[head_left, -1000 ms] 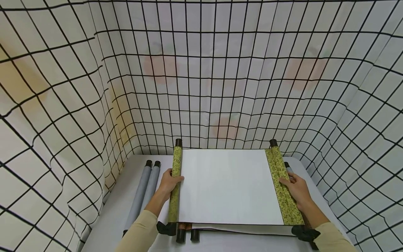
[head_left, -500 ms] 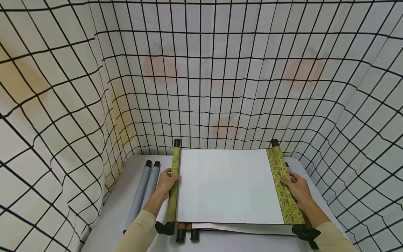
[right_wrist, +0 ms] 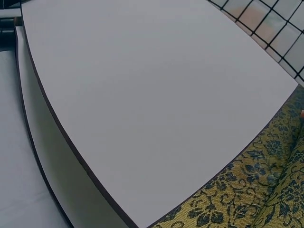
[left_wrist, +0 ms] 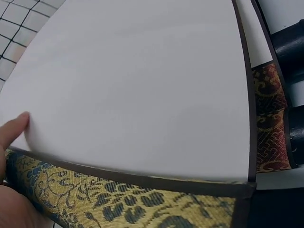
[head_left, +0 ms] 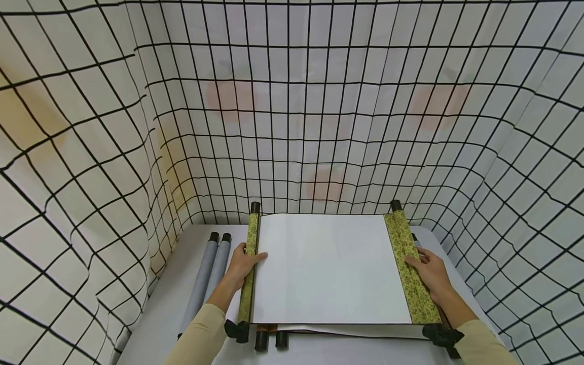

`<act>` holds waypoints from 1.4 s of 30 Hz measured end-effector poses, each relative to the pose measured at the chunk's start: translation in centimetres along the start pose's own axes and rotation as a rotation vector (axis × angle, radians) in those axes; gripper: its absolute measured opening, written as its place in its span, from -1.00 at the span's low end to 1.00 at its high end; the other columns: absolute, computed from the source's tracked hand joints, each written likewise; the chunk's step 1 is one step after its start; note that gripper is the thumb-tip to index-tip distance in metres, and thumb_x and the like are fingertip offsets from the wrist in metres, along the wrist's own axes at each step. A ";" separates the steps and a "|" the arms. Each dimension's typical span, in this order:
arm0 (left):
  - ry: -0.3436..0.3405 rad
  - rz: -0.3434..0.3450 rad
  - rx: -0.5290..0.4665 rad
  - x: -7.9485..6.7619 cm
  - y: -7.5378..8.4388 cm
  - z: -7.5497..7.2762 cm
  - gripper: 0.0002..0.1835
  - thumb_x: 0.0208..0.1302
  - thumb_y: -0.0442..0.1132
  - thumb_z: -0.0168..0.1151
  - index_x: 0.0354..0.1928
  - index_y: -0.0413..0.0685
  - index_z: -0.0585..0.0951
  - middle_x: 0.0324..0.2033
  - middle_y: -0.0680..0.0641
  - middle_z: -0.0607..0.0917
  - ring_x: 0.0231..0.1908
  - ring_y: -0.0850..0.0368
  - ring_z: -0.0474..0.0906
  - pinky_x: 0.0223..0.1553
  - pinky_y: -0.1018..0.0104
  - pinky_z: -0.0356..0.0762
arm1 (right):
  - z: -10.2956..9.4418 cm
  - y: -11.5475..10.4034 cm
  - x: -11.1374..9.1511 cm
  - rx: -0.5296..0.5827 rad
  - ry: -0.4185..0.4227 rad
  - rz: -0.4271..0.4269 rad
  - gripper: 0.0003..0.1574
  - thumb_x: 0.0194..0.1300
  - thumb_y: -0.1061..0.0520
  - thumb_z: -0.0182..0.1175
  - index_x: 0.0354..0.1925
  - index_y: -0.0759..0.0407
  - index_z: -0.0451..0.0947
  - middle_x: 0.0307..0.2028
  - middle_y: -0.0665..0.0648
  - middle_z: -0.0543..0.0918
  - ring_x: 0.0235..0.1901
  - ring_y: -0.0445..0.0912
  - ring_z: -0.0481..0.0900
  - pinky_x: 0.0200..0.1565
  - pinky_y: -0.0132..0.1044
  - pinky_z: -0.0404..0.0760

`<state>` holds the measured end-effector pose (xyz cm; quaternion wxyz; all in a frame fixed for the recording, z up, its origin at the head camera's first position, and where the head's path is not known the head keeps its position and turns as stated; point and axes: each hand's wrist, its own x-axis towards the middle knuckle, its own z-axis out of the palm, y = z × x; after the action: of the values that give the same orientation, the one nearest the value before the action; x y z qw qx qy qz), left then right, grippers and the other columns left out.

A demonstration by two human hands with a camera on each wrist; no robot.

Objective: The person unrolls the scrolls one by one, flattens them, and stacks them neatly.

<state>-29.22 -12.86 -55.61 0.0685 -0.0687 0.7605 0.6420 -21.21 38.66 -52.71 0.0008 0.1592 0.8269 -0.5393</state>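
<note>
A hanging scroll with a blank white sheet (head_left: 330, 268) and yellow-green floral brocade ends lies spread between both hands. At its left roller, my left hand (head_left: 243, 264) grips the rod, the thumb (left_wrist: 16, 127) reaching over onto the white sheet in the left wrist view. My right hand (head_left: 429, 274) holds the brocade-wrapped right roller (head_left: 408, 258), thumb on top and fingers hidden behind. The right wrist view shows the floral brocade (right_wrist: 237, 190) beside the sheet. Black knobs cap the rod ends.
Below lies another open scroll with red patterned brocade (left_wrist: 271, 137) and black-capped rods (head_left: 282, 340). Two grey rolled scrolls (head_left: 201, 284) lie at the left of the white table (head_left: 159, 309). A grey roll shows partly behind my right hand. Black netting (head_left: 292, 126) surrounds the table.
The left roller has shifted slightly left with my left hand, showing a little more white sheet. My left thumb now extends farther onto the sheet. The right hand stays nearly in place.
</note>
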 end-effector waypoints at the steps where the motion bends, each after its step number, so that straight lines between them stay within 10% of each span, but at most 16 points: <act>1: 0.001 0.004 0.012 0.0 0.0 0.0 0.05 0.28 -0.03 0.50 0.56 -0.35 0.08 0.46 -0.45 0.19 0.40 -0.42 0.19 0.31 -0.29 0.27 | 0.0 0.0 0.0 -0.002 0.000 -0.001 0.17 0.52 -0.30 0.15 0.64 0.33 -0.16 0.52 0.58 -0.01 0.42 0.45 0.12 0.29 0.33 0.29; 16: 0.071 -0.005 -0.030 0.1 -0.3 -1.1 -0.31 0.41 -0.23 0.33 0.45 -0.27 0.27 0.30 -0.44 0.32 0.24 -0.38 0.33 0.18 -0.25 0.36 | -0.6 0.7 0.0 -0.030 0.016 0.015 0.16 0.52 -0.30 0.14 0.63 0.32 -0.14 0.54 0.57 -0.11 0.48 0.47 -0.03 0.34 0.37 0.18; 31: 0.046 -0.007 0.088 0.4 -0.5 -1.4 -0.15 0.56 0.02 0.14 0.59 -0.35 0.04 0.55 -0.41 0.02 0.49 -0.41 -0.01 0.37 -0.34 0.12 | -0.9 0.8 0.3 -0.017 0.010 0.019 0.20 0.50 -0.33 0.16 0.64 0.32 -0.16 0.55 0.55 -0.15 0.49 0.46 -0.07 0.36 0.37 0.14; 42: 0.079 0.020 0.081 0.6 -1.3 -2.1 -0.13 0.43 -0.13 0.35 0.56 -0.36 0.11 0.46 -0.46 0.16 0.41 -0.44 0.16 0.29 -0.33 0.27 | -0.9 0.7 0.4 -0.023 -0.007 0.014 0.20 0.49 -0.31 0.17 0.63 0.34 -0.15 0.55 0.56 -0.14 0.49 0.45 -0.08 0.36 0.36 0.14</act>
<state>-29.59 -15.16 -56.58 0.0347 -0.0838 0.7885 0.6083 -21.30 39.83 -53.06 0.0093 0.1630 0.8319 -0.5304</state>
